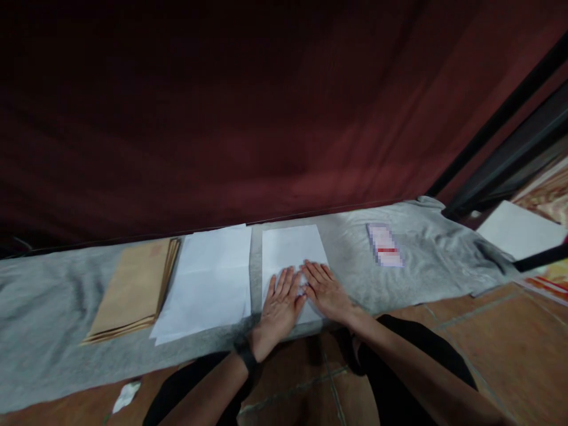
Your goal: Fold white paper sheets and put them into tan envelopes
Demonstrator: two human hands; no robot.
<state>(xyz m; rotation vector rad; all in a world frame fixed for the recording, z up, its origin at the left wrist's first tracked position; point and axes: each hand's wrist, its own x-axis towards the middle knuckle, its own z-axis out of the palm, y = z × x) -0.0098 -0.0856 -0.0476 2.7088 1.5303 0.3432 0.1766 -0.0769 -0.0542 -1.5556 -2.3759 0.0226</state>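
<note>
Both palms flat, fingers straight, gripping nothing: left hand [278, 305] and right hand [326, 290] press white sheet [290, 248] at near edge of grey cloth [44, 307], mid-length. Even downward pressure likely best, so sheet doesn't slide.

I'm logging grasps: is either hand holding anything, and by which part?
Nothing is gripped. The left hand and right hand lie flat, palms down, on the near part of the white sheet on the grey cloth.
</note>
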